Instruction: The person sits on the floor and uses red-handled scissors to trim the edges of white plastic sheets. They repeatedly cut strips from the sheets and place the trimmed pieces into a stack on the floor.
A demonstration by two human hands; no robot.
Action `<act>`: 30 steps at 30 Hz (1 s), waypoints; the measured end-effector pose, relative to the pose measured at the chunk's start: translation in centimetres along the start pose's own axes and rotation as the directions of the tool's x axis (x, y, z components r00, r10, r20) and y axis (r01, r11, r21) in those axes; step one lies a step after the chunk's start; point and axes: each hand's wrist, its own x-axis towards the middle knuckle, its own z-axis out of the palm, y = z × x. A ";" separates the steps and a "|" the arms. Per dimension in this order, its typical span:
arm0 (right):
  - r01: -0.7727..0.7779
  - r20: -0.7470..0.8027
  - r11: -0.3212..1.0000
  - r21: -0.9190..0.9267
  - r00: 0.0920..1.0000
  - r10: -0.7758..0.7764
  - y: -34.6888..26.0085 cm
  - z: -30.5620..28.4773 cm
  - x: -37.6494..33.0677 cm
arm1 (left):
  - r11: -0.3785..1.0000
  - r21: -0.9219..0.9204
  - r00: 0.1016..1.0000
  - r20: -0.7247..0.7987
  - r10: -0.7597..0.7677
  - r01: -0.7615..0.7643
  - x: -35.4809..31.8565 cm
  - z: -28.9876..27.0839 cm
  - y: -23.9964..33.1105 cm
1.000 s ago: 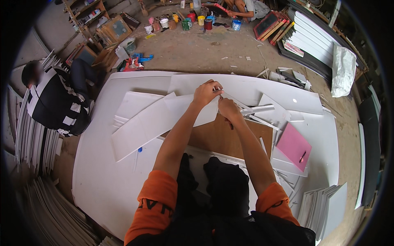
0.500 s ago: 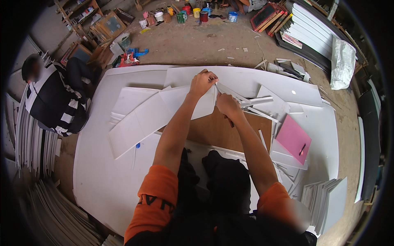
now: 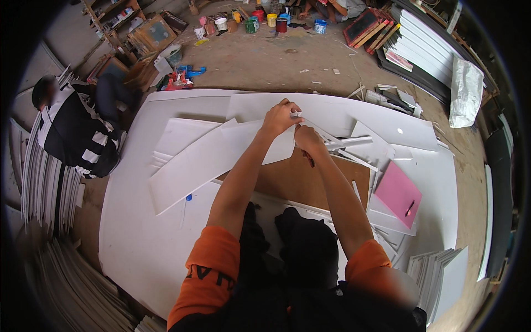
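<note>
My left hand (image 3: 280,118) is closed in a pinch on a small white strip (image 3: 297,114), beyond the right end of a long white sheet (image 3: 204,160). Just below it, my right hand (image 3: 308,138) is wrapped around a slim tool with a dark reddish-brown handle (image 3: 308,159); the grip hides its working end, so its kind is unclear. Both hands nearly touch, above the far edge of a brown board (image 3: 293,180). White offcut strips (image 3: 351,142) lie loosely to the right of my right hand.
A large white sheet (image 3: 138,221) spreads beneath everything. At right lie a pink panel (image 3: 395,191) with a dark pen-like object (image 3: 409,208) and a stack of white panels (image 3: 437,276). Another person (image 3: 80,130) sits at left. Paint containers (image 3: 281,24) stand at the back.
My hands have come closer together, and the tool's grey shaft that showed between them is now hidden. A small white strip now shows at my left fingertips. The view has shifted slightly.
</note>
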 end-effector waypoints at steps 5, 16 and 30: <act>0.021 0.001 1.000 0.000 1.000 -0.021 -0.2 -0.3 -1.2 | 0.993 0.117 1.000 0.014 -0.025 0.023 -0.1 0.4 -0.5; 0.031 -0.033 0.999 0.029 0.999 -0.030 1.3 1.0 -1.3 | 0.988 0.153 1.000 -0.004 0.025 -0.024 0.0 0.3 -0.8; 0.155 -0.077 0.988 -0.012 0.985 -0.156 0.6 1.8 1.9 | 0.974 0.222 0.994 0.088 -0.066 0.045 0.5 -0.1 -1.0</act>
